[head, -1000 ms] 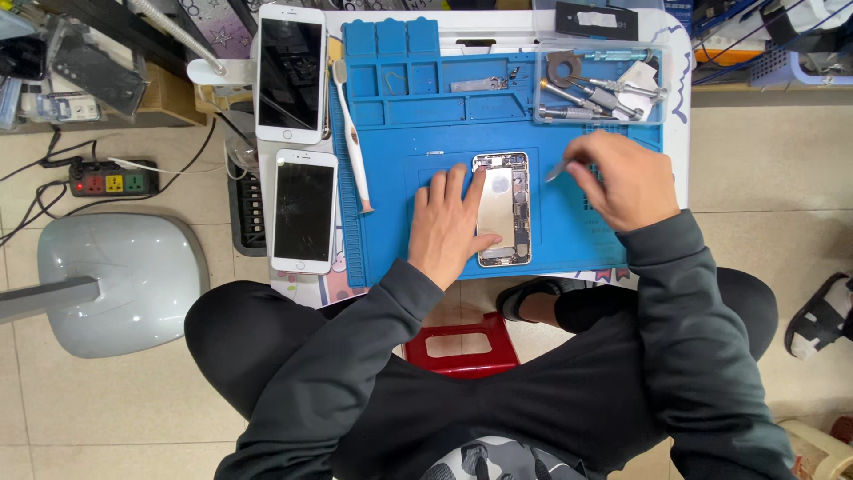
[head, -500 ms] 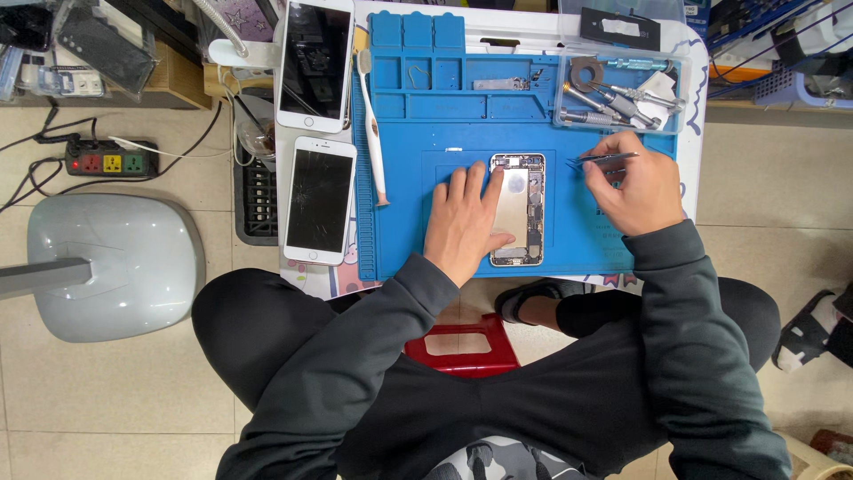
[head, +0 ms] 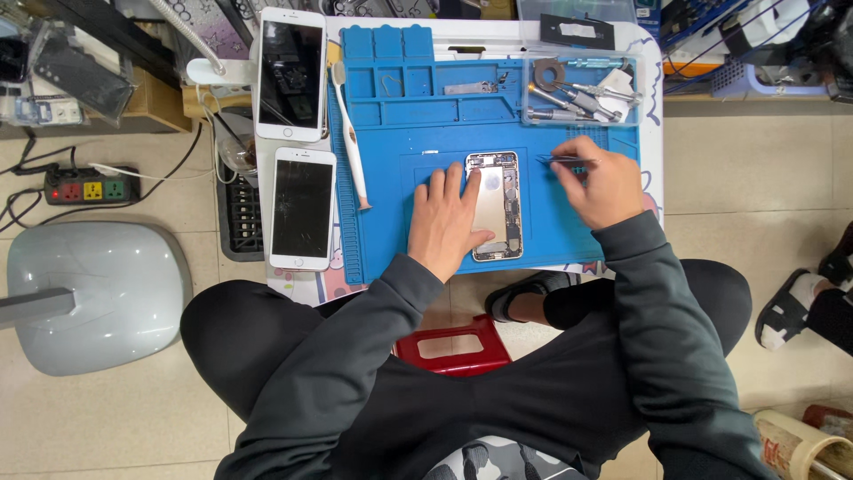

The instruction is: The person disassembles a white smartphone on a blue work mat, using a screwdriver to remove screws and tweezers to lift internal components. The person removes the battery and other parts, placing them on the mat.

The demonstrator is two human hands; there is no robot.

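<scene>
The left hand [head: 449, 222] lies flat, fingers spread, on the blue work mat [head: 426, 133], its fingers resting on the left side of the opened phone [head: 496, 206] and holding it down. That phone lies face down with its back off and its inner parts showing, near the middle of the mat and toward the near edge of the worktop [head: 653, 107]. The right hand [head: 600, 182] sits just right of the phone, its fingers pinched together on thin metal tweezers [head: 555, 160] whose tip points left toward the phone's upper right corner; whether the tip touches the phone cannot be told.

At the mat's far right corner a clear tray [head: 577, 93] holds screwdrivers and small metal tools. A white-handled brush [head: 349, 133] lies along the mat's left edge. Left of it, two white phones lie face up with dark screens: the far one [head: 290, 76] near the worktop's far left corner, the near one [head: 302, 209] toward the near left corner.

On the floor to the left are a pale grey lamp base [head: 98, 293] and a power strip [head: 84, 187]. A red stool [head: 453, 347] shows beneath the person's knees.
</scene>
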